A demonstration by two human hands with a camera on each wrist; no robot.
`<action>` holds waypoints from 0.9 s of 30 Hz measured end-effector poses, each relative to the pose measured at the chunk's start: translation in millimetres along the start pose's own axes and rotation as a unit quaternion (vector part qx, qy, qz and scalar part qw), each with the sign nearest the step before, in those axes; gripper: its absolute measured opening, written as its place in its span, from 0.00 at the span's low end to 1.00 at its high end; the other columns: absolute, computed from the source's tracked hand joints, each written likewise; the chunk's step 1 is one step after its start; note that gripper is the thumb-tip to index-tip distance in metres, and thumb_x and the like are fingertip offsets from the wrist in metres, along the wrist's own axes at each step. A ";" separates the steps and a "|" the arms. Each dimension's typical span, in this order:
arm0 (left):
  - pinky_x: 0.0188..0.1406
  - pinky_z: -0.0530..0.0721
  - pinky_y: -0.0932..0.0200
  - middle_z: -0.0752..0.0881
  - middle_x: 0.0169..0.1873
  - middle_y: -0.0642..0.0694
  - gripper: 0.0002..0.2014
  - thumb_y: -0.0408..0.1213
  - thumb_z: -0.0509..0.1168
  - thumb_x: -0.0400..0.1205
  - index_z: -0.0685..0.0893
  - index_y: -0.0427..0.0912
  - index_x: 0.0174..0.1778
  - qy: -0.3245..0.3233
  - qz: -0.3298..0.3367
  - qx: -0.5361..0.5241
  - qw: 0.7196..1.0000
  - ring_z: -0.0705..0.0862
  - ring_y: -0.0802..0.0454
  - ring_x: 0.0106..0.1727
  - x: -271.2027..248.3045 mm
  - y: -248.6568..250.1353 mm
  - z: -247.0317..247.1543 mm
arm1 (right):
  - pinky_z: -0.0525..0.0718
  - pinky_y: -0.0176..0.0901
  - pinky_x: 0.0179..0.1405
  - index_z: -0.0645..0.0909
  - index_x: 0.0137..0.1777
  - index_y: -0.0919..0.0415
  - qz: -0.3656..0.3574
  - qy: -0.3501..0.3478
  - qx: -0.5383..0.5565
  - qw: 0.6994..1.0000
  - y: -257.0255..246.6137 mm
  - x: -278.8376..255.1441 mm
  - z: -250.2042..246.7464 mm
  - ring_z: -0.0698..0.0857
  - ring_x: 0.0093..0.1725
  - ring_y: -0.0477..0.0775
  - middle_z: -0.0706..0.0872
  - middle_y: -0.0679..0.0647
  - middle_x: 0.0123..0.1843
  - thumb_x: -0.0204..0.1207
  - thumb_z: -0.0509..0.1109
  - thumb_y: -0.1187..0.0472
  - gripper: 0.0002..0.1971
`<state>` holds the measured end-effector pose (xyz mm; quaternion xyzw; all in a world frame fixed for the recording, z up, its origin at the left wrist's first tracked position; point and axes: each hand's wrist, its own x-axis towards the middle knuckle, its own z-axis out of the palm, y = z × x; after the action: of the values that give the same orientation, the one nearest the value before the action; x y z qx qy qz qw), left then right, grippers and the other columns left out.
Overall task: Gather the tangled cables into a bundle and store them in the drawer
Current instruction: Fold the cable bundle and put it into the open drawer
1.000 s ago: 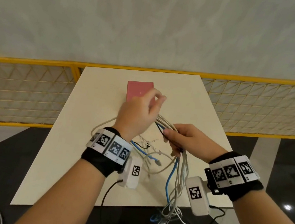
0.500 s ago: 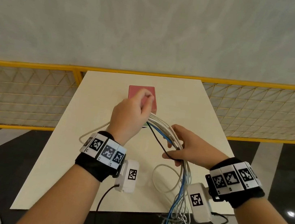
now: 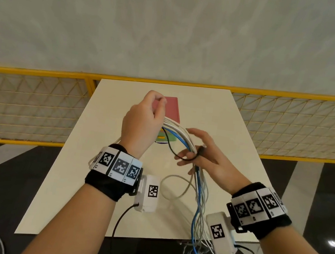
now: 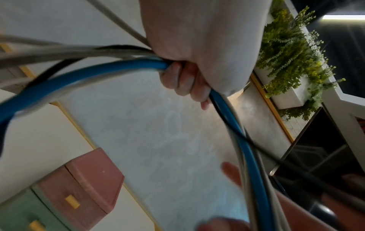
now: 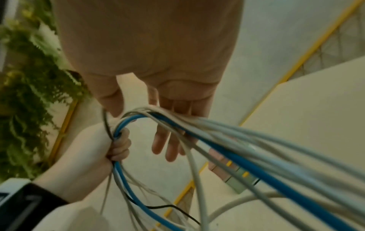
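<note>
Left hand (image 3: 141, 121) fist clamped on 1 cable bundle (image 3: 179, 134), held above bench (image 3: 101, 160). Right hand (image 3: 206, 153) fingers straight, bundle draped across. 1 blue, 1 black strand; rest pale. 1 drawer unit (image 3: 173, 110) far-centre.

**A fenced-off recording space, not a home**

This looks like an indoor demonstration or data-collection area. A plain cream table (image 3: 98, 181) stands on glossy black floor (image 3: 4, 179) against a pale plaster-look wall (image 3: 175, 31), hemmed by a yellow-framed mesh barrier (image 3: 25, 107). Both wrists carry bands of printed marker tags (image 3: 117, 166) (with small white camera units beneath). A white planter of trailing greenery (image 4: 292, 65) suggests a lobby or showroom.
</note>
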<state>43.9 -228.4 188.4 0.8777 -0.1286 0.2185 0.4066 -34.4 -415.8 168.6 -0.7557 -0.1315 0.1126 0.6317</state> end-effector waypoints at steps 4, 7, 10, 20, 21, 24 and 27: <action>0.24 0.73 0.54 0.85 0.30 0.48 0.11 0.46 0.55 0.89 0.80 0.47 0.56 0.030 -0.018 -0.011 0.999 0.82 0.45 0.30 -0.4 -1.7 0.4 | 0.83 0.63 0.53 0.78 0.64 0.53 0.051 -0.018 0.078 0.995 -12.1 15.9 7.8 0.88 0.48 0.67 0.89 0.65 0.50 0.72 0.59 0.54 0.20; 0.24 0.64 0.58 0.78 0.25 0.54 0.11 0.45 0.56 0.89 0.81 0.46 0.57 0.050 -0.040 -0.017 0.998 0.75 0.49 0.27 -5.6 -6.3 0.2 | 0.86 0.53 0.45 0.80 0.63 0.54 0.060 -0.051 0.107 0.991 -15.3 17.4 6.2 0.86 0.41 0.65 0.87 0.67 0.47 0.74 0.44 0.34 0.34; 0.23 0.63 0.62 0.75 0.23 0.58 0.11 0.45 0.55 0.89 0.81 0.46 0.58 0.058 -0.063 -0.023 0.996 0.72 0.57 0.23 -11.9 -6.5 0.7 | 0.85 0.51 0.41 0.81 0.58 0.56 0.053 -0.045 0.067 0.995 -13.8 18.5 5.7 0.84 0.34 0.62 0.86 0.64 0.40 0.79 0.53 0.42 0.23; 0.25 0.68 0.57 0.75 0.20 0.53 0.10 0.45 0.57 0.88 0.81 0.47 0.57 0.082 -0.123 -0.078 0.986 0.71 0.55 0.22 -22.3 -14.4 -1.6 | 0.85 0.45 0.40 0.80 0.55 0.68 0.083 -0.087 -0.078 0.990 -11.7 17.1 1.6 0.78 0.32 0.53 0.72 0.52 0.32 0.85 0.59 0.62 0.11; 0.26 0.69 0.56 0.75 0.21 0.53 0.10 0.45 0.57 0.88 0.82 0.47 0.57 0.072 -0.128 -0.076 0.986 0.72 0.54 0.23 -23.0 -15.8 -1.0 | 0.82 0.42 0.34 0.80 0.54 0.67 0.085 -0.071 -0.088 0.990 -12.7 16.7 0.6 0.74 0.29 0.50 0.71 0.51 0.31 0.85 0.59 0.62 0.10; 0.32 0.74 0.54 0.83 0.30 0.52 0.15 0.48 0.52 0.89 0.83 0.47 0.55 -0.027 -0.125 -0.002 0.992 0.81 0.48 0.33 -22.0 -21.0 -5.8 | 0.72 0.34 0.25 0.82 0.52 0.60 0.066 -0.035 -0.153 0.985 -20.6 15.1 -2.1 0.69 0.24 0.41 0.72 0.50 0.33 0.84 0.59 0.60 0.10; 0.44 0.81 0.49 0.88 0.41 0.46 0.22 0.54 0.47 0.89 0.85 0.50 0.55 -0.138 -0.084 0.089 0.983 0.85 0.42 0.45 -19.6 -9.9 -14.9 | 0.74 0.34 0.25 0.80 0.48 0.47 0.019 -0.043 -0.260 0.964 -35.8 15.7 -5.1 0.72 0.24 0.39 0.76 0.47 0.34 0.84 0.59 0.57 0.09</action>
<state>26.7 -209.7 180.9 0.9396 -0.0895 0.0712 0.3225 -19.9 -409.2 204.7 -0.8908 -0.1692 0.1186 0.4048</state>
